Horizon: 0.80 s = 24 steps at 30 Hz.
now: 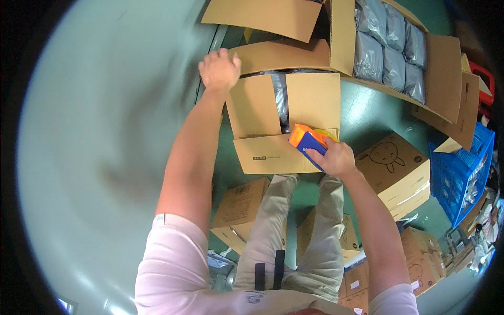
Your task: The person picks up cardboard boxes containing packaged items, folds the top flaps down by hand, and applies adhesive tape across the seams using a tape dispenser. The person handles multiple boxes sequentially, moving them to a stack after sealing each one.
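A cardboard box [315,100] stands in front of my legs. Two of its flaps are folded inward, with a gap between them, and grey plastic-wrapped contents [280,94] show through. The near flap [283,157] slants toward me, while the far flap [283,55] sticks up. My left hand [220,69] is at the box's far left corner, its fingers bent over the end of the far flap. In my right hand [338,157] is an orange and blue tape dispenser [307,140], held over the near flap. A yellow roll edge shows beside it.
An open carton [443,79] with several grey plastic packages [368,56] stands at the far right. Closed cartons [394,163] lie around my legs. A blue plastic crate [457,178] is at the right. A pale wall [105,131] runs along the left.
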Tool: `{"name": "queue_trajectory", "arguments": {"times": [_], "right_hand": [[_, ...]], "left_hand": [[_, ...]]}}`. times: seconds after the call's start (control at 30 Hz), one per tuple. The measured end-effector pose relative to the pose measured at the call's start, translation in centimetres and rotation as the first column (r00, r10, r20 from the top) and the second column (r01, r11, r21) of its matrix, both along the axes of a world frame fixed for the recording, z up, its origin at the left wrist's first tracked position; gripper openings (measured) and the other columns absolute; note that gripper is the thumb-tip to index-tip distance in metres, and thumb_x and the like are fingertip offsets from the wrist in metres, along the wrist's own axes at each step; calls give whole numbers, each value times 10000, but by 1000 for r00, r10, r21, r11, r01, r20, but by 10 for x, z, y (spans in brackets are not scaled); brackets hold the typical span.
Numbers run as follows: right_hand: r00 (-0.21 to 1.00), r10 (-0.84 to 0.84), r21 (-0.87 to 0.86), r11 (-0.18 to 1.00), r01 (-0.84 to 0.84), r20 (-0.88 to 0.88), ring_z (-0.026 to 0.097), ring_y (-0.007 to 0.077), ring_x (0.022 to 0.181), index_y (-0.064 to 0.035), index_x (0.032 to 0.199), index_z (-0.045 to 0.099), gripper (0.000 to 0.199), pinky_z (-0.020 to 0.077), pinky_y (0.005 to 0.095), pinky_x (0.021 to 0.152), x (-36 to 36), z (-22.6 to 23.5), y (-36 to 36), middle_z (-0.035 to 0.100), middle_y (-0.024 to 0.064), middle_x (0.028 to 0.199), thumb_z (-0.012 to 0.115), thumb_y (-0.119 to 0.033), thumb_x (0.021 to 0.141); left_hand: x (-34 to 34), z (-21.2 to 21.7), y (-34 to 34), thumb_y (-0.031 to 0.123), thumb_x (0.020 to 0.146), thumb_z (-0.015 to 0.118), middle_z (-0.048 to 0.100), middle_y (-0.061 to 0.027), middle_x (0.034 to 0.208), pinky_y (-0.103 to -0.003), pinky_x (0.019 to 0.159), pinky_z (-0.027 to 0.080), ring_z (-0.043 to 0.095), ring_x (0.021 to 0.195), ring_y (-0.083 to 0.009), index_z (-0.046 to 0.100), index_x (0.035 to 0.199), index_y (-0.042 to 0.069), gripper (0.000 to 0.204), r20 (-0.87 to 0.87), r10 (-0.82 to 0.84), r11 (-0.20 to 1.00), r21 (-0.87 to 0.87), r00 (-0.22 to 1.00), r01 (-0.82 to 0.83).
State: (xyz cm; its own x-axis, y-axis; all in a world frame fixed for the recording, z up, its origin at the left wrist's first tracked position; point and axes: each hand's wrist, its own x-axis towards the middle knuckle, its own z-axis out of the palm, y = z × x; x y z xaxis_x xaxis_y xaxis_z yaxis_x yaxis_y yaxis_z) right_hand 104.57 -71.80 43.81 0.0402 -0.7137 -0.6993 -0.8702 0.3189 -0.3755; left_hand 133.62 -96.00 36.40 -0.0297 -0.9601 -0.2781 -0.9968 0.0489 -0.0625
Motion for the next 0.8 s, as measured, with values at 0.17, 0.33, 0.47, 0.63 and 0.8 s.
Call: {"name": "queue_trajectory", "arguments": {"times": [0.17,0.33,0.47,0.63,0.8], "right_hand": [[995,93,-128,988,-89,28,706,424,799,-6,1023,672,701,573,509,760,4,-5,2,707,245,838,604,-680,841],[998,26,-191,981,-15,55,702,411,730,-15,980,682,644,579,493,703,-4,-12,13,700,221,773,639,-642,836],[996,28,-237,971,-7,86,700,407,726,-14,993,684,632,578,493,701,-7,-11,19,701,213,777,657,-624,830],[993,38,-228,974,-12,109,701,405,736,-13,1010,679,611,576,490,712,-9,-2,22,701,215,788,694,-592,816],[987,92,-328,944,-44,132,698,396,768,-1,1040,666,574,575,473,726,-19,-7,43,697,215,824,758,-514,799]], "left_hand": [[53,-64,-42,621,1000,383,407,-163,1540,-453,1179,279,399,1409,-314,412,1477,9,776,-717,686,608,474,122,-637],[41,-21,-6,501,1047,411,575,-118,1376,-425,1124,360,500,1309,-255,395,1509,39,653,-720,665,670,693,-201,-265],[89,29,-4,458,1049,438,699,-105,1190,-409,1072,420,563,1236,-232,392,1519,51,623,-562,726,515,826,395,228],[-27,31,45,474,1068,328,299,-187,1589,-505,1206,213,288,1473,-333,298,1576,158,599,-489,-299,752,409,819,518],[-43,-13,160,473,1030,409,123,-178,1653,-609,1207,70,76,1528,-388,255,1585,170,651,-281,-456,864,88,845,496]]}}
